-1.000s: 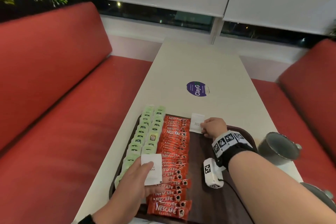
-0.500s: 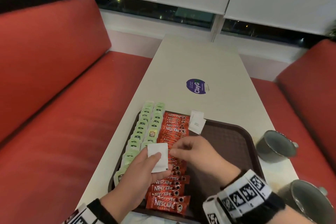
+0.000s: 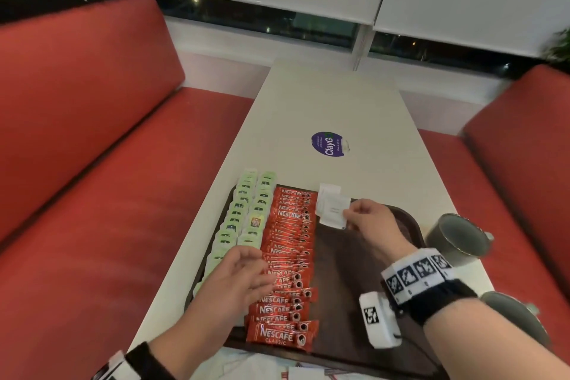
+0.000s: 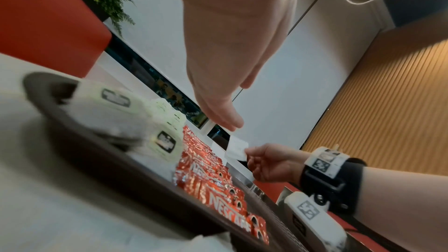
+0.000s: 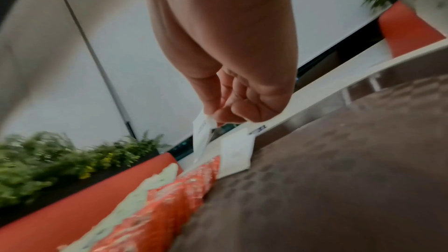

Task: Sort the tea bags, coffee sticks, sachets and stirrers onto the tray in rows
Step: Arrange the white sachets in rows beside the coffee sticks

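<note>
Two rows are full; the sachet row begins. The right hand pinches a white sachet at upper centre; next lay it down overlapping. The left hand hovers open, empty.

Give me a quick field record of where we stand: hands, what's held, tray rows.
left hand: open, holds nothing, over the red Nescafe coffee sticks
right hand: pinches a white paper sachet
sachet position: at the far end of the dark brown plastic tray, beside another white sachet
tray rows: two of pale green tea bags, one of coffee sticks
off tray: grey mugs to the right
</note>
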